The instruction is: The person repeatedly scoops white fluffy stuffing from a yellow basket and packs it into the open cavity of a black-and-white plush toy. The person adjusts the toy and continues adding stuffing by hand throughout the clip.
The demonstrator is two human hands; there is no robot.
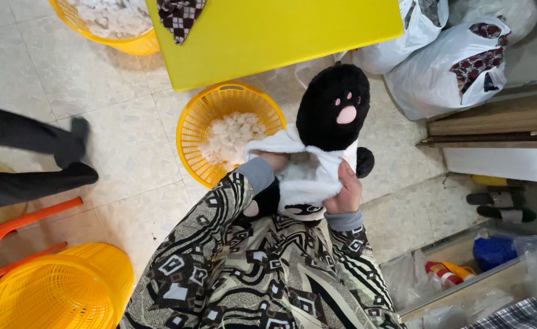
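Hands work a black-and-white plush toy with pink paw pads (323,140): left hand (273,161) buried inside, grip unseen; right hand (347,189) clamped on its fabric; round yellow plastic basket of white stuffing (204,116) at ten o'clock.

One head-worn camera looks steeply down, close over the lap; floor (128,152) fills the frame, table (268,36) at 12 o'clock, perhaps tilted slightly. No second view shares anything.

- Black and white plush toy (326,131): soft, matt, fuzzy cloth.
- Yellow basket (204,116): glossy plastic lattice, filled with fluffy white stuffing (232,137).
- Yellow table (268,33): smooth, faintly shiny.
- White bags (439,67): thin, crinkled plastic.
- Floor (122,140): smooth speckled tile.
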